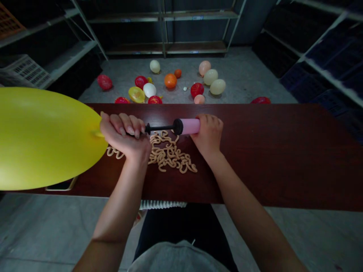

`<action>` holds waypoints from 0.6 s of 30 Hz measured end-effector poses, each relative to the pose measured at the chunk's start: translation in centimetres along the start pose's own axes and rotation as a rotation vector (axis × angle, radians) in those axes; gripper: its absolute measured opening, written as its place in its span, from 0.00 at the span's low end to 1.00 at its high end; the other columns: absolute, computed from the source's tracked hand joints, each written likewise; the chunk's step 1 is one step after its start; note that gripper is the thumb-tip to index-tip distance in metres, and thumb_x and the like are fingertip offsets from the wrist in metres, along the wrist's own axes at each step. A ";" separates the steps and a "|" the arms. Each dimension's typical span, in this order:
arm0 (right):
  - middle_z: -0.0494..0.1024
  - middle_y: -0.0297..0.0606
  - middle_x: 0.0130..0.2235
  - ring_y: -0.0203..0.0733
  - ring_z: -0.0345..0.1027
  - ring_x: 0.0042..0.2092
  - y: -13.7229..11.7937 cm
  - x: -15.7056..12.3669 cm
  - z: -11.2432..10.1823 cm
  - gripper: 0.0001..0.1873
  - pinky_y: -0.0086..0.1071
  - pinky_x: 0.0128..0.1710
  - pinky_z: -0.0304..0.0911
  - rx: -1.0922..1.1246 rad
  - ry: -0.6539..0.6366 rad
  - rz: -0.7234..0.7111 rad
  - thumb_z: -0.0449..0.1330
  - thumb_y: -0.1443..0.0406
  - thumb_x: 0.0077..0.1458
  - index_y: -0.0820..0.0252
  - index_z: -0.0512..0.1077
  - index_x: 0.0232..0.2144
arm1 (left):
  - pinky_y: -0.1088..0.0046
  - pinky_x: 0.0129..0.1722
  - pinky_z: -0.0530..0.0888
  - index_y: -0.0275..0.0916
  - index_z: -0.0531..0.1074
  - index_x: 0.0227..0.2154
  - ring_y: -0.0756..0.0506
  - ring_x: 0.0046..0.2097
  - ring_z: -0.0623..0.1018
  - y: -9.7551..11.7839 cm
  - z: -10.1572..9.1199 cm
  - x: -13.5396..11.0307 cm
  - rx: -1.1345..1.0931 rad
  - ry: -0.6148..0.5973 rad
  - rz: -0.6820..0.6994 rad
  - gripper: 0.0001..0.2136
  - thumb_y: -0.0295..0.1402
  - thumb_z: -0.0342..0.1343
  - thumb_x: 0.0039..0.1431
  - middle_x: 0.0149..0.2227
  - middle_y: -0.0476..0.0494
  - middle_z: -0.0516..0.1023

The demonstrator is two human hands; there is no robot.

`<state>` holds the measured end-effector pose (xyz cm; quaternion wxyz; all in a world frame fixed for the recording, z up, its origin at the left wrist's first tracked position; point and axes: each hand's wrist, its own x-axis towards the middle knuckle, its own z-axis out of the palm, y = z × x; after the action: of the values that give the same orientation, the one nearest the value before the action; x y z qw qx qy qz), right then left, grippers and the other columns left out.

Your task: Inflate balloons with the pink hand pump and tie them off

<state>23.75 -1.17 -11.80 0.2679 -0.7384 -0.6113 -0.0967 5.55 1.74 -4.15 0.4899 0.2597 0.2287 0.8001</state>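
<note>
Nearest, tan cords (172, 156) on the desk (283, 151). Just past them, the pump (190, 126), long axis L–R, approx. parallel to the desk's edge: R hand (210, 132) wrapped round its pink barrel, L hand (124, 130) curled tight on the black end. Yellow balloon (48, 138) is immed. L of L hand, neck meeting it (exact grip hidden), well apart from R. Beyond, misc. small balloons (170, 81) on the floor (127, 73).

My one feed, worn at the head, facing forward and down, close above the left hand (126, 130) and right hand (210, 134), over the table (283, 158), toward distant shelves (198, 47)
</note>
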 end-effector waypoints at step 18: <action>0.80 0.40 0.42 0.49 0.66 0.46 -2.1 -0.7 -0.3 0.11 0.42 0.52 0.50 -0.051 0.067 -0.307 0.55 0.64 0.60 0.57 0.72 0.44 | 0.75 0.16 0.52 0.39 0.44 0.17 0.53 0.15 0.49 -1.1 -1.1 1.8 -0.026 0.027 -0.205 0.24 0.33 0.40 0.71 0.14 0.54 0.45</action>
<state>21.68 -1.66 -11.34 0.2512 -0.6392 -0.7051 -0.1767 4.91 3.65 -5.28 0.5695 0.2178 0.2503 0.7521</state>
